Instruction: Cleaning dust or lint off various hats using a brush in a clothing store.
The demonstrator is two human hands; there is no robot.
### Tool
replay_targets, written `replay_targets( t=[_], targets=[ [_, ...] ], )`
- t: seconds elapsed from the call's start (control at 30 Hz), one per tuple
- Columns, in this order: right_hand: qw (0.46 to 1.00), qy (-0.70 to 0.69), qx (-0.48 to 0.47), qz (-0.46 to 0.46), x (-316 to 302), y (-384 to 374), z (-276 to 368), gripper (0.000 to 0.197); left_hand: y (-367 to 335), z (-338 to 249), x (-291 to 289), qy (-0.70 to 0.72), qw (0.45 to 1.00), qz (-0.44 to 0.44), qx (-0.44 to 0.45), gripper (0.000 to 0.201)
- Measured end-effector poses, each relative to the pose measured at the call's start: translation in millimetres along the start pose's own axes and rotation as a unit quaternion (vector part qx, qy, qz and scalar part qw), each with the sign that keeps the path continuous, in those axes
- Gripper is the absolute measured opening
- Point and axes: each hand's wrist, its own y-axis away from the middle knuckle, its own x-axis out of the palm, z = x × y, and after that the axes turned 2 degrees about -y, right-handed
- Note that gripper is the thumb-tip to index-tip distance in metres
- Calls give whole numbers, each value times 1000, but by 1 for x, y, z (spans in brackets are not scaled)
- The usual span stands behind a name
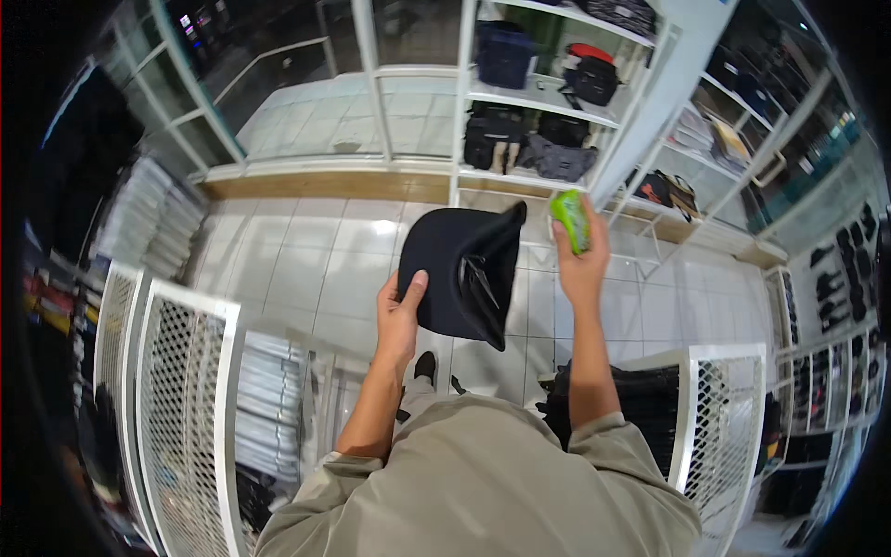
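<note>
My left hand (401,314) grips a black cap (447,241), thumb on top and the other fingers mostly hidden underneath. The cap is tilted in front of me, with its dark inside showing on the right and a shiny strip there. Level with it on the right, apart from the cap, my right hand (583,243) is closed round a small bright green object (569,221). It is rounded and patterned, like a soft packet; its exact kind is unclear.
Bags, including a black and red backpack (591,76), fill a white shelf unit (548,104) ahead. White mesh racks stand at left (190,371) and right (727,408), with stacked plastic-wrapped goods (267,408) and dark clothes (640,408) beside them. Glass panels line the far side.
</note>
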Motion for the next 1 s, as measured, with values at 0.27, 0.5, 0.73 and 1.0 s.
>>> replay_targets(
  t=[0.27,0.5,0.73,1.0],
  targets=[
    [817,-370,137,420,17,49,2,56,105,-11,-45,167,980,-82,-68,31],
    [721,-406,203,524,61,78,61,53,190,-28,-83,68,979,-161,-102,50],
    [653,-399,54,642,77,132,182,53,282,-41,-120,-214,938,-256,91,44],
    [585,-319,-193,720,72,255,322,54,449,-71,-151,-387,850,-353,55,42]
  ],
)
